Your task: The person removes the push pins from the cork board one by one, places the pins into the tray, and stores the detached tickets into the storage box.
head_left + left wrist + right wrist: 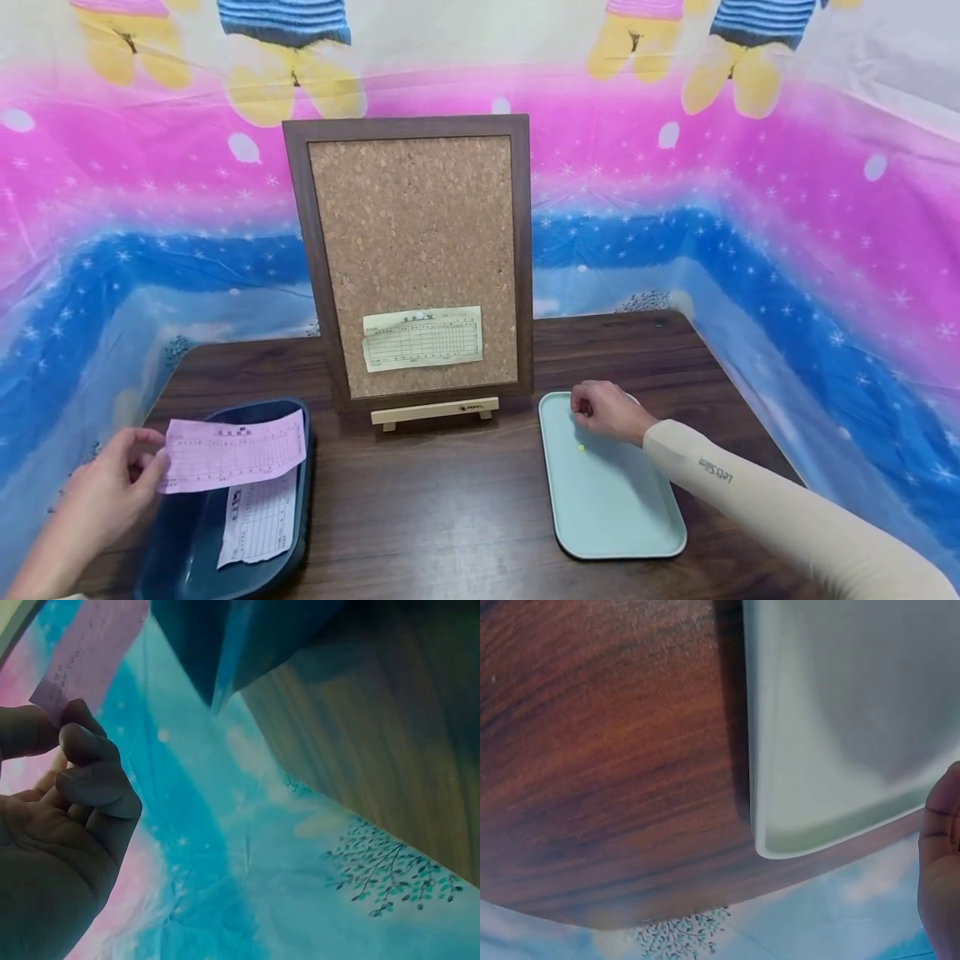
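In the head view my left hand pinches the left edge of a pink printed slip between thumb and fingers, above a dark blue bin. Inside the bin lies a white printed slip. My right hand is over the far part of a pale green tray, fingers curled inward; whether a small thing is between the fingertips is hidden. A tiny yellow piece, perhaps a push pin, lies on the tray. In the left wrist view the pink slip rises from the pinching fingertips.
A framed cork board leans on a small wooden easel at the back middle. Low on the cork, a yellow-green printed slip hangs from a pale pin. A patterned cloth surrounds the brown wooden table.
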Demonstrator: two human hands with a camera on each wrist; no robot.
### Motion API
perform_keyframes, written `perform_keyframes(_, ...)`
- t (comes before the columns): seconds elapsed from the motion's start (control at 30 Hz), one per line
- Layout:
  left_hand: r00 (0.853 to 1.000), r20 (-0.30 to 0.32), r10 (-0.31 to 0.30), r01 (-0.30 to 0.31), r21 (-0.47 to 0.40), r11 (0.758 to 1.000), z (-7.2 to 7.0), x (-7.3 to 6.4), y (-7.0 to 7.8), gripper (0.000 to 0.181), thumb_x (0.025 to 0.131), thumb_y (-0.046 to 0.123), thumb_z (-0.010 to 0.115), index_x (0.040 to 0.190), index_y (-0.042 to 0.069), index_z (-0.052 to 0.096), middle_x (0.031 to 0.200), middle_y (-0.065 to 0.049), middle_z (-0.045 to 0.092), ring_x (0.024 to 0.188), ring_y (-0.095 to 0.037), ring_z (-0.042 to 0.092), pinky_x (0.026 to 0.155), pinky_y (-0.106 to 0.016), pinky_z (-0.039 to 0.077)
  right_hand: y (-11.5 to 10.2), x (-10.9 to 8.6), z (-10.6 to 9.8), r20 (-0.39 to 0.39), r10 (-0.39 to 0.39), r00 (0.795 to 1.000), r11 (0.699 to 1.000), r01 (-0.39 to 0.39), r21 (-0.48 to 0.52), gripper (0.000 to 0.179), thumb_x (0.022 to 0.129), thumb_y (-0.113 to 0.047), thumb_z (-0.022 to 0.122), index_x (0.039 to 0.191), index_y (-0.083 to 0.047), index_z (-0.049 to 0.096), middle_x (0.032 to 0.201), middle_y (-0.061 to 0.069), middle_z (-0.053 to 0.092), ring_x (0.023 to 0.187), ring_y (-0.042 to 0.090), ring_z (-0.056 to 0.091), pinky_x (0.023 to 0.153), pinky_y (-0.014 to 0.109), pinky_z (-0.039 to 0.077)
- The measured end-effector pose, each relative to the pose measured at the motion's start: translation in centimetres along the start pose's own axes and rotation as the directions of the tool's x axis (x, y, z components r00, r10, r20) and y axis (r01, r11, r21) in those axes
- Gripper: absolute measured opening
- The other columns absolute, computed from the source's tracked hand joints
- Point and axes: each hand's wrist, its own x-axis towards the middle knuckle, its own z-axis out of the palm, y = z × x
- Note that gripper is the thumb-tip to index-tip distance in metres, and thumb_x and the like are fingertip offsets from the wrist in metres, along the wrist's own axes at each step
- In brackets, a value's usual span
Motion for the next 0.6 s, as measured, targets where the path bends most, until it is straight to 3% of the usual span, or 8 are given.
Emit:
perform_keyframes(0.2, 0.996, 0.093, -0.002, 0.0, 0.023, 1.0, 0.7, -0.8, 0.5, 0.01, 0.088, 0.001, 0.056, 0.098, -0.002, 0.055, 0.068, -0.004, 0.054, 0.055, -0.019, 0.044, 0.047, -0.03, 0.035, 0.1, 0.0, 0.5, 0.006, -0.018, 1.0, 0.999, 0.018, 0.034, 0.012, 0.08, -0.001, 0.066, 0.08, -0.012, 0.061, 0.073, -0.008, 0.053, 0.063, 0.005, 0.049, 0.058, 0.025, 0.044)
perform_keyframes(0.33, 0.987, 0.157, -0.035, 0.027, 0.055, 0.998, 0.8, -0.9, 0.7, 0.011, 0.087, 0.001, 0.056, 0.092, -0.008, 0.061, 0.068, -0.004, 0.057, 0.055, -0.018, 0.045, 0.048, -0.03, 0.035, 0.2, 0.1, 0.7, 0.012, -0.007, 1.0, 0.999, 0.007, 0.037, 0.013, 0.078, -0.001, 0.067, 0.079, -0.012, 0.061, 0.071, -0.008, 0.054, 0.063, 0.005, 0.05, 0.057, 0.024, 0.044)
perform_keyframes(0.47, 0.948, 0.301, -0.103, 0.083, 0.079, 0.993, 0.8, -1.1, 0.6, 0.019, 0.088, 0.001, 0.05, 0.094, -0.011, 0.063, 0.067, -0.005, 0.056, 0.05, -0.017, 0.041, 0.047, -0.03, 0.033, 0.3, 0.1, 0.8, 0.019, -0.01, 1.0, 0.999, 0.009, 0.032, 0.014, 0.077, -0.001, 0.068, 0.078, -0.012, 0.061, 0.07, -0.009, 0.053, 0.062, 0.005, 0.049, 0.056, 0.024, 0.044)
perform_keyframes(0.6, 0.88, 0.45, -0.149, 0.11, 0.112, 0.988, 1.2, -1.5, 0.7, 0.019, 0.087, 0.0, 0.05, 0.094, -0.008, 0.065, 0.072, -0.006, 0.059, 0.052, -0.017, 0.042, 0.051, -0.033, 0.037, 0.4, 0.2, 0.9, 0.018, -0.02, 1.0, 0.999, 0.019, 0.028, 0.015, 0.076, 0.0, 0.068, 0.076, -0.013, 0.061, 0.069, -0.009, 0.053, 0.061, 0.005, 0.049, 0.056, 0.024, 0.043)
